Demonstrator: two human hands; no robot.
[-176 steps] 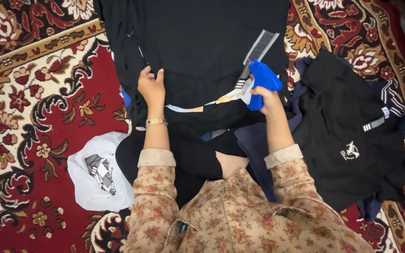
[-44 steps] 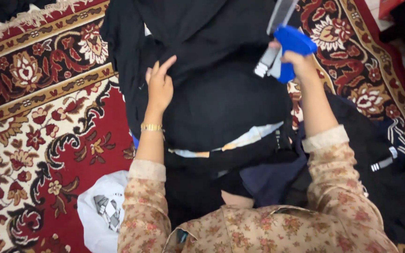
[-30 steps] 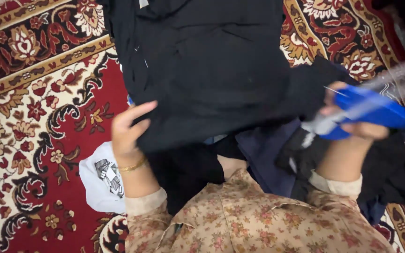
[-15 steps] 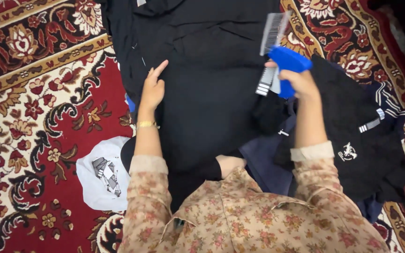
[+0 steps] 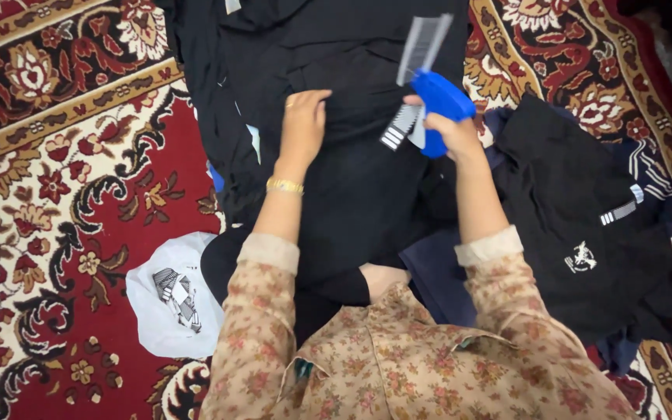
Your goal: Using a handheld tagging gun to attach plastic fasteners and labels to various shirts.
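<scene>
In the upper middle of the frame the right hand (image 5: pixel 449 132) is closed around a blue tagging gun (image 5: pixel 441 101) with strips of white tag fasteners (image 5: pixel 423 45), its long axis running from lower middle toward the upper edge and tilted slightly right, the strips pointing up. Just left of it the left hand (image 5: pixel 302 124), wearing a gold bangle (image 5: pixel 285 186), lies on the black garment (image 5: pixel 351 187) with fingers curled, pinching the cloth. To the right lies another black garment with a small white emblem (image 5: pixel 581 257), and a white plastic bag (image 5: pixel 169 299) rests on the red patterned carpet (image 5: pixel 48 202) at lower left.
</scene>
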